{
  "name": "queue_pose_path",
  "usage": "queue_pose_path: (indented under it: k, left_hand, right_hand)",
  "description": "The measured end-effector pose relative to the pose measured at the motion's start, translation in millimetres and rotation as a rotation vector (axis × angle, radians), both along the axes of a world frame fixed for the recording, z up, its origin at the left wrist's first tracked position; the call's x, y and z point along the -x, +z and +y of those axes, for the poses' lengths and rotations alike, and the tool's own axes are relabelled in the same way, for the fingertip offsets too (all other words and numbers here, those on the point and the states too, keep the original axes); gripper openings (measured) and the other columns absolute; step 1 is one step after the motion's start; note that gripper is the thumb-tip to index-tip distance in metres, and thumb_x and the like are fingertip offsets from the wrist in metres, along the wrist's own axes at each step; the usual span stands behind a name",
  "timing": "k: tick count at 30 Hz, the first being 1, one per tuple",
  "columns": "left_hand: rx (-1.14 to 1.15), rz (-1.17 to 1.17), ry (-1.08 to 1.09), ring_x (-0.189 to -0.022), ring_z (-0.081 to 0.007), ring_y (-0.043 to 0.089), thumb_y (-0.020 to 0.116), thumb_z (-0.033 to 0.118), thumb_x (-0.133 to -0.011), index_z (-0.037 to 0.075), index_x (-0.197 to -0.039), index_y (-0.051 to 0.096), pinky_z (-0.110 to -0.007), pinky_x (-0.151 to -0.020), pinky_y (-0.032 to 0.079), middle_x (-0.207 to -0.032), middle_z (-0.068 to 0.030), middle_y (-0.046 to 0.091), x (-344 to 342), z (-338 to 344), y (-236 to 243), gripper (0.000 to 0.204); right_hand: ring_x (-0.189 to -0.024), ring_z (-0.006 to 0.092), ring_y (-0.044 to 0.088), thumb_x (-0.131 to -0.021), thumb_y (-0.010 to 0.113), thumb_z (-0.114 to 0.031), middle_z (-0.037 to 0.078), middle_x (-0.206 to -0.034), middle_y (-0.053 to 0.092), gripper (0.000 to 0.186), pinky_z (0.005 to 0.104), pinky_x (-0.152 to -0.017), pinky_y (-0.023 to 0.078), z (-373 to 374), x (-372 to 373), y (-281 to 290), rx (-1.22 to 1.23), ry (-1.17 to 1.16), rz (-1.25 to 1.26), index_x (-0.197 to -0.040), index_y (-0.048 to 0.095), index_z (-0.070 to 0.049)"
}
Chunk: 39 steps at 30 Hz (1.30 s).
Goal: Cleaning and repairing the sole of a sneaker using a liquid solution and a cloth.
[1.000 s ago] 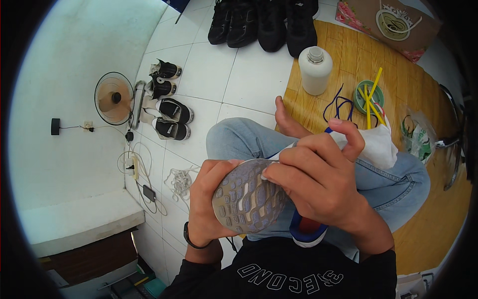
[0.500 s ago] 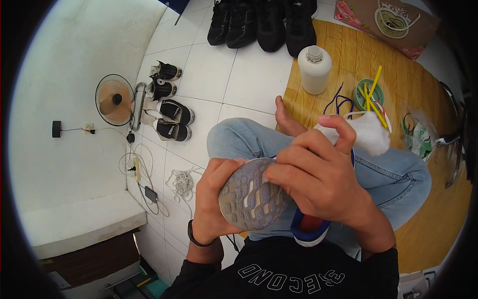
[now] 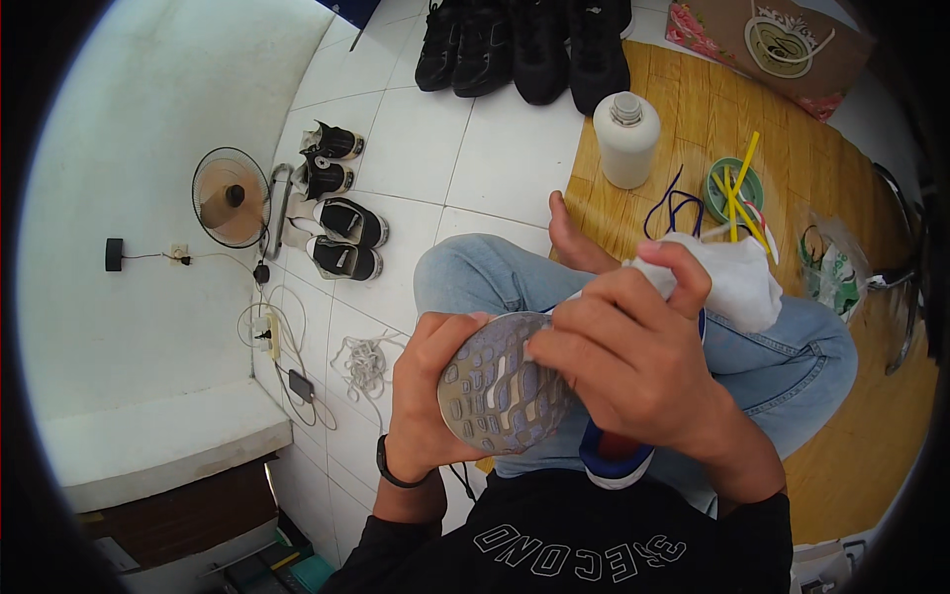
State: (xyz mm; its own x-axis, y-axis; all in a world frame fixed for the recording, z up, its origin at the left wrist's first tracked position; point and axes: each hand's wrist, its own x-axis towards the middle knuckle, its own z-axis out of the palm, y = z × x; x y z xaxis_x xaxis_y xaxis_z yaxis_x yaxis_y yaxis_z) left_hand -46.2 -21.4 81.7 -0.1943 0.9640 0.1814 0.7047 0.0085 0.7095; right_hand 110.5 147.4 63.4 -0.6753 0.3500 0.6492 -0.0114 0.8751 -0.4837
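Observation:
My left hand [image 3: 426, 386] wraps round the left side of a shoe, whose patterned grey-lavender sole [image 3: 495, 406] faces up toward the camera. My right hand [image 3: 633, 366] grips a white cloth [image 3: 737, 282], its fingers curled and pressed against the sole's right part, where the fingertips are partly hidden. A blue shoe [image 3: 618, 470] with red inside lies in my lap beneath the right hand. Beyond the cloth are blue laces [image 3: 674, 198] and a green bowl [image 3: 750, 186] with several yellow sticks.
A white bottle [image 3: 625, 148] stands on the wood-patterned mat [image 3: 663, 79]. Black shoes [image 3: 539, 59] line the top; more shoes [image 3: 341, 238], white laces [image 3: 361, 366], a fan [image 3: 233, 198] and cables [image 3: 282, 327] are at left. A plastic bag [image 3: 831, 262] and paper bag [image 3: 747, 35] lie right.
The held shoe has shifted slightly right and up, with both hands. The white cloth has changed shape and moved a little, first upward, then down again.

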Motion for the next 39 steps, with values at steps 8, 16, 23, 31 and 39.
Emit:
queue_pose_path:
  k: [8,16,23,31,39]
  left_hand:
    - [-0.008,-0.035,-0.001,-0.109,-0.0255,0.063,0.107,0.025,-0.046,0.004,-0.142,0.037,-0.038,-0.091,0.055,-0.121,-0.0154,0.054,-1.6,1.9,-0.4,0.121]
    - [-0.115,-0.058,0.07,-0.095,-0.0325,0.067,0.095,0.019,-0.058,0.004,-0.135,0.05,-0.039,-0.081,0.055,-0.113,-0.0168,0.068,-7.6,10.9,-0.7,0.09]
    - [-0.12,-0.037,0.065,-0.094,-0.0327,0.066,0.096,0.021,-0.057,0.005,-0.135,0.05,-0.04,-0.08,0.054,-0.113,-0.0164,0.067,-9.0,12.0,-0.9,0.092]
    - [-0.059,-0.038,0.025,-0.107,-0.0269,0.059,0.105,0.034,-0.045,0.003,-0.142,0.042,-0.041,-0.093,0.05,-0.119,-0.0156,0.055,-4.7,8.3,-0.1,0.12]
    - [-0.045,-0.029,0.025,-0.105,-0.0259,0.06,0.103,0.03,-0.05,0.003,-0.139,0.046,-0.038,-0.089,0.05,-0.116,-0.0148,0.056,-6.6,12.1,4.1,0.109]
  right_hand:
    - [-0.084,0.0122,0.061,-0.073,0.076,-0.015,-0.007,-0.081,0.063,0.012,0.047,-0.107,0.026,4.1,-3.2,5.5,0.075,0.055,-0.036,-0.083,0.071,-0.018]
    - [-0.084,0.0144,0.062,-0.072,0.077,-0.015,-0.006,-0.082,0.064,0.013,0.0472,-0.105,0.027,1.1,-9.4,15.8,0.083,0.08,-0.084,-0.084,0.07,-0.016]
    - [-0.082,0.0124,0.061,-0.071,0.073,-0.014,-0.007,-0.083,0.063,0.015,0.0469,-0.104,0.027,-5.2,-11.8,16.9,0.015,0.036,-0.102,-0.086,0.071,-0.018]
    - [-0.083,0.012,0.061,-0.072,0.071,-0.016,-0.007,-0.084,0.063,0.015,0.0473,-0.107,0.027,-9.4,-13.3,16.1,-0.045,0.041,-0.05,-0.086,0.072,-0.018]
    - [-0.085,0.0104,0.061,-0.073,0.067,-0.017,-0.008,-0.087,0.065,0.016,0.0458,-0.107,0.028,-4.4,-13.3,17.5,-0.114,0.01,-0.033,-0.088,0.075,-0.018]
